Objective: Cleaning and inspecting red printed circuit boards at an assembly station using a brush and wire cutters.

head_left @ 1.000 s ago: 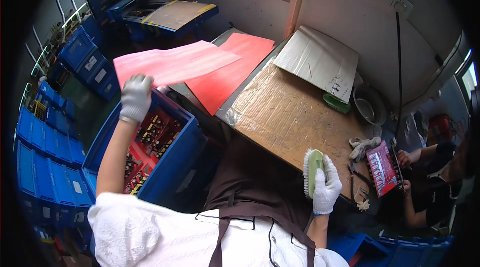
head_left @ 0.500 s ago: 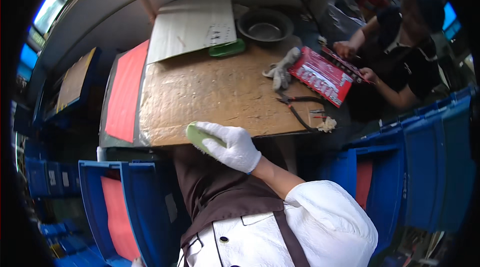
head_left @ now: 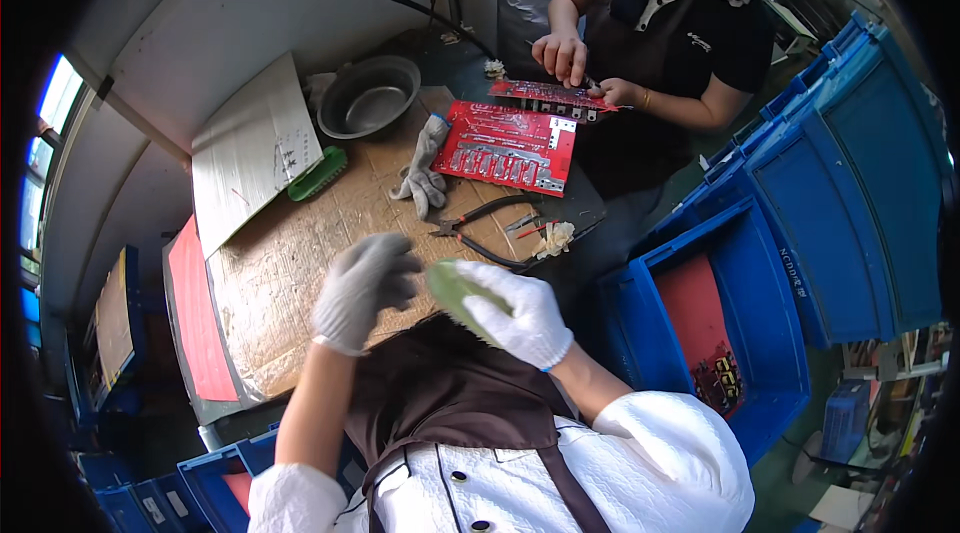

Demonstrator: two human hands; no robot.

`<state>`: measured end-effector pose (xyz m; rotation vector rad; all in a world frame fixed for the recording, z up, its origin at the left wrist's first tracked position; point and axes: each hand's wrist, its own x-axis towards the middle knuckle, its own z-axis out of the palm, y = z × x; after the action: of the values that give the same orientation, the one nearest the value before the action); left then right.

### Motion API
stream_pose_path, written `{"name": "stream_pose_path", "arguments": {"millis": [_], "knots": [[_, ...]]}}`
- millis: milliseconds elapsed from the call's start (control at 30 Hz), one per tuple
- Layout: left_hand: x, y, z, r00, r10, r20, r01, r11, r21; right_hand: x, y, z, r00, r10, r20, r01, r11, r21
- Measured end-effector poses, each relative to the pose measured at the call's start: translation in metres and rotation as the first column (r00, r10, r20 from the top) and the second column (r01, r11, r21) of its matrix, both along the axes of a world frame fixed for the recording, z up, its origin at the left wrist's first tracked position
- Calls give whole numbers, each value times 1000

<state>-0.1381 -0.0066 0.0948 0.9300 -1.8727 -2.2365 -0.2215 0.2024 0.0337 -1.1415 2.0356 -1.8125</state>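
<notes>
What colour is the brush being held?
The brush is green, showing best in the head view.

- Blue bin [head_left: 835, 203], right: one line of white lettering on side wall.
- White board [head_left: 245, 153]: dark characters near right edge, too small to read.
- Co-worker's shirt [head_left: 728, 58]: pale script on chest, illegible.
- Labels [head_left: 153, 509], lower-left bins: white, print unreadable.

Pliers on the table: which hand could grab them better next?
Probably the left hand: it looks empty and near the pliers, while the right hand holds the green brush.
</notes>
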Motion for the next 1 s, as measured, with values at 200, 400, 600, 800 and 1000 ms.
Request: {"name": "stream_pose_path", "arguments": {"millis": [200, 400, 600, 800, 1000], "knots": [[-143, 67, -82, 997, 16, 69, -63, 658, 750, -12, 106, 28, 854, -506, 115, 499, 862, 88], [-195, 114, -115, 987, 76, 140, -158, 329, 931, -16, 145, 37, 715, -699, -7, 697, 711, 90], [-178, 118, -84, 974, 220, 49, -163, 535, 829, -9, 130, 34, 789, -614, 17, 613, 789, 47], [-91, 44, -41, 991, 23, -132, 89, 623, 777, -3, 115, 38, 840, -542, -17, 542, 840, -1], [34, -48, -32, 918, -52, -393, 377, 416, 828, -3, 89, 60, 858, -488, 160, 514, 808, -289]]}}
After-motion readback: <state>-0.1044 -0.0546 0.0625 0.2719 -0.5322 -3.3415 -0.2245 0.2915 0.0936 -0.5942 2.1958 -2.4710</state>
